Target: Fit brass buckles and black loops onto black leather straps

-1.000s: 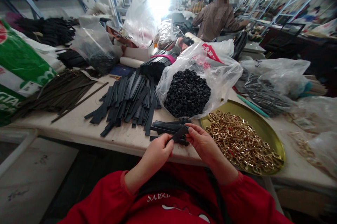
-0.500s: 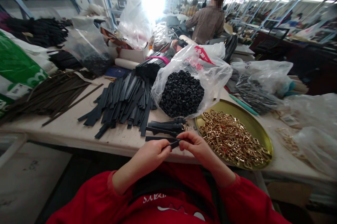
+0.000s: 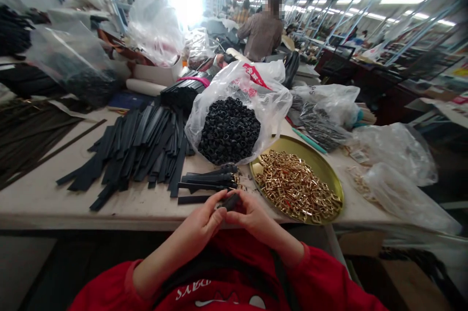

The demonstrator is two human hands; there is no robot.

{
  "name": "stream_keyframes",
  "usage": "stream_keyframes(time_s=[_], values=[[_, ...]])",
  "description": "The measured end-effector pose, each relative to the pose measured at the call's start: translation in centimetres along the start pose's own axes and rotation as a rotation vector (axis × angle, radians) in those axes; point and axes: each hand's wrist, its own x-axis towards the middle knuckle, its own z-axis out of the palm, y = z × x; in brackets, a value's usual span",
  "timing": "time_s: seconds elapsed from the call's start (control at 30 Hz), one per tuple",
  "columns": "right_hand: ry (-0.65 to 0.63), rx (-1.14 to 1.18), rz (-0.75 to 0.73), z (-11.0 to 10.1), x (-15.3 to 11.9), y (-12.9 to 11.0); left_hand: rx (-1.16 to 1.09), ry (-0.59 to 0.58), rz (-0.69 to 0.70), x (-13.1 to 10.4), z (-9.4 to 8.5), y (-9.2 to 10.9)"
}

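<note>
A short black strap (image 3: pixel 231 201) is pinched between both hands at the table's front edge. My left hand (image 3: pixel 206 216) is closed on its left part, and my right hand (image 3: pixel 252 214) grips the other side; the fingers hide much of it. Just beyond the hands lies a single flat strap (image 3: pixel 192 199). Behind that is a small stack of straps with gold buckles (image 3: pixel 215 177) at their right ends. A round gold tray (image 3: pixel 321 155) heaped with gold-coloured buckles (image 3: pixel 298 186) stands to the right of my right hand.
A clear plastic bag (image 3: pixel 274 91) full of small black loops (image 3: pixel 230 130) sits behind the hands. Loose black straps (image 3: pixel 142 143) are piled to its left, with long brown strips (image 3: pixel 40 130) farther left. More plastic bags (image 3: pixel 397 150) lie right. A person (image 3: pixel 263 33) stands farther back.
My hands have come closer together and the strap between them is turned, with less of it showing. The view has swung to the right, so the table things appear farther left.
</note>
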Motion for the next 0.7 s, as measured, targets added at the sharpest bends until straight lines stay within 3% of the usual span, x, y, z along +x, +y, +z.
stream_keyframes(time_s=[0.1,0.17,0.23,0.3,0.4,0.5,0.6,0.7], values=[[0.337,-0.673,-0.064,-4.0,0.5,-0.1,-0.027,0.026,-0.028,0.8,-0.3,0.1],[0.517,-1.113,0.001,-6.7,1.2,0.1,-0.039,0.036,-0.086,1.4,-0.3,0.1],[0.534,-1.378,0.111,-8.3,2.1,0.5,-0.028,0.033,-0.110,1.8,0.0,0.1],[0.502,-1.466,0.183,-9.1,2.8,1.1,-0.006,0.022,-0.111,2.1,0.3,0.0],[0.541,-1.366,0.192,-9.8,2.9,1.6,0.008,0.004,-0.107,2.2,0.5,0.1],[0.565,-1.035,0.099,-10.6,2.1,1.2,0.008,-0.025,-0.094,2.1,0.6,0.3],[0.421,-0.502,0.036,-10.1,1.2,0.2,0.013,-0.028,-0.058,2.4,0.9,0.7],[0.256,-0.098,0.051,-7.7,0.7,-1.2,-0.024,0.016,-0.021,2.8,1.4,1.1]])
